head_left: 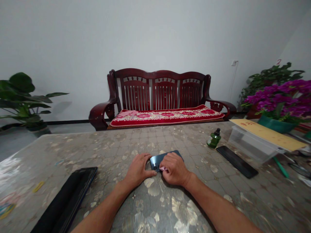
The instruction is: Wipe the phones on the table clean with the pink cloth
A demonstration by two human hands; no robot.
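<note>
A dark blue phone [157,159] lies on the patterned tabletop in front of me, its shiny back and camera area facing up. My left hand [139,168] grips its left end, thumb at the near corner and fingers at the far one. Over the phone's middle, my right hand [175,169] is closed around a small pink cloth [163,168], pressed near the camera area. Only a bit of the cloth shows; the rest is hidden in the fingers. That hand also covers much of the phone's right half.
To the right are a green spray bottle [214,139], a black phone [236,161] and a clear plastic box [252,144] under a yellow envelope [269,133]. A black case [66,197] lies at left, near a yellow band [38,186]. Beyond the table [116,142] stands a wooden bench [165,87].
</note>
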